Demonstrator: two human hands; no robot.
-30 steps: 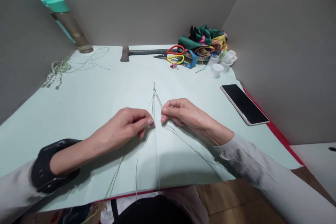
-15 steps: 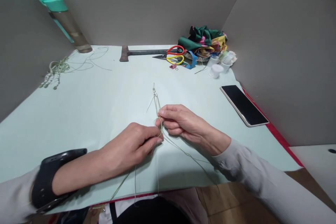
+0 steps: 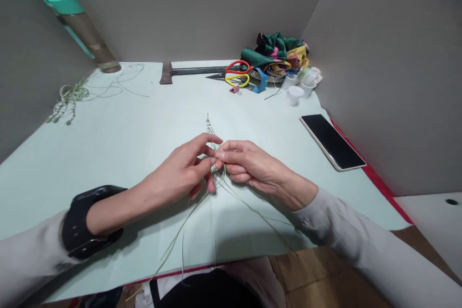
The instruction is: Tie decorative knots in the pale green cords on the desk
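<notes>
Thin pale-green and white cords (image 3: 255, 210) run from a small knotted piece (image 3: 208, 126) down between my hands. My right hand (image 3: 249, 161) pinches the cords between thumb and index finger, its other fingers curled. Close against those fingertips is my left hand (image 3: 187, 166), palm down, index finger stretched forward and the other fingers apart. Whether its thumb and middle finger touch a cord is hard to see. A loose loop of cord (image 3: 219, 182) hangs just below the fingertips. Long cord ends trail toward the front edge of the table.
A water bottle (image 3: 86, 36) and a bundle of knotted cords (image 3: 70, 98) are at left. Along the back lie a hammer-like tool (image 3: 195, 71), scissors (image 3: 236, 78), a pink binder clip (image 3: 234, 89), colourful fabric (image 3: 276, 53) and white spools (image 3: 294, 95). A phone (image 3: 332, 142) lies at right.
My left hand has let go of the loop, moved up and forward, and spread its fingers beside the right fingertips. My right hand keeps its pinch. The view has shifted slightly.
</notes>
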